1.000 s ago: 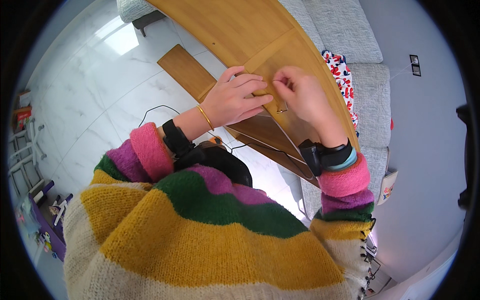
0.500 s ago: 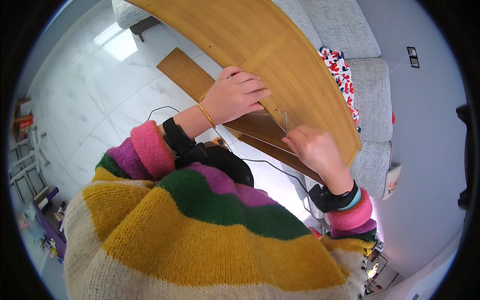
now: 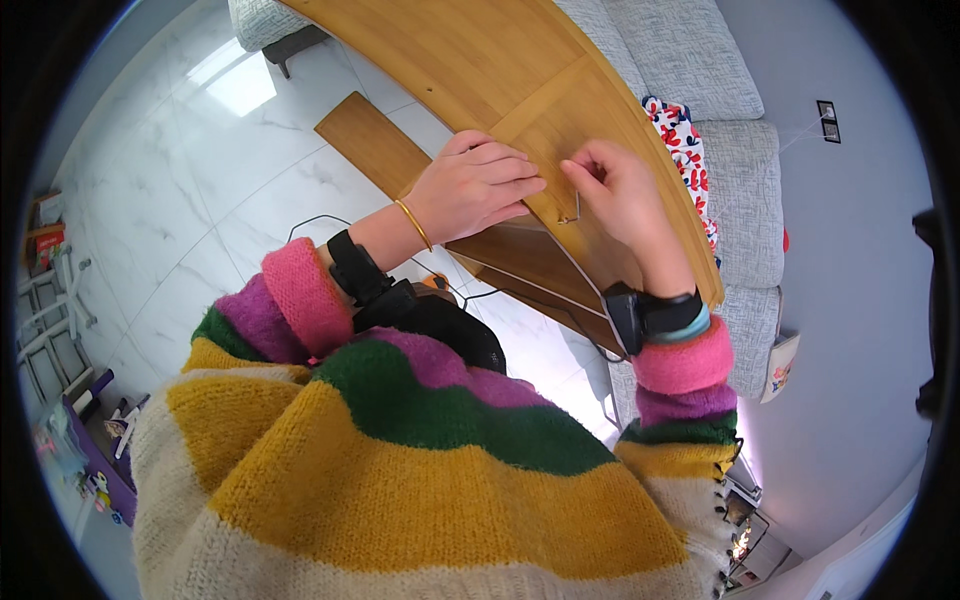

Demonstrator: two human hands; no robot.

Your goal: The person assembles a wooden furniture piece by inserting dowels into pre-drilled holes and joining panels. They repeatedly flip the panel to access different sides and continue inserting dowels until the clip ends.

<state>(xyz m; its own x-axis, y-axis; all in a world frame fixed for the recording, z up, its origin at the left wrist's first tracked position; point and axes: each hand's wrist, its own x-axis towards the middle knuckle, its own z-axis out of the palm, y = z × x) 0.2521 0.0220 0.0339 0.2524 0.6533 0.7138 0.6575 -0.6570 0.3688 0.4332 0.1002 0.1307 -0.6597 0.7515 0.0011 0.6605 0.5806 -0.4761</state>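
Note:
A large wooden furniture piece (image 3: 530, 100) stretches across the upper middle. My left hand (image 3: 475, 185) lies over its near edge, fingers bent round the panel and the fingertips partly hidden. To the right of it, my right hand (image 3: 620, 195) is above the wooden surface, thumb and forefinger pinched. A small silver L-shaped hex key (image 3: 577, 207) sits with its short end at a hole close to the panel's edge. Its long arm runs up toward my right fingers, which hide its far end.
Below the near edge are open shelf boards (image 3: 530, 255). A separate wooden board (image 3: 370, 140) extends over the white tiled floor (image 3: 190, 200) at left. A grey sofa (image 3: 735, 190) with a patterned cloth (image 3: 683, 150) stands behind. A black cable (image 3: 325, 217) runs across the floor.
My right hand has moved up and away from me, swinging the hex key's long arm from the near side to the far side. My left hand stays at the edge.

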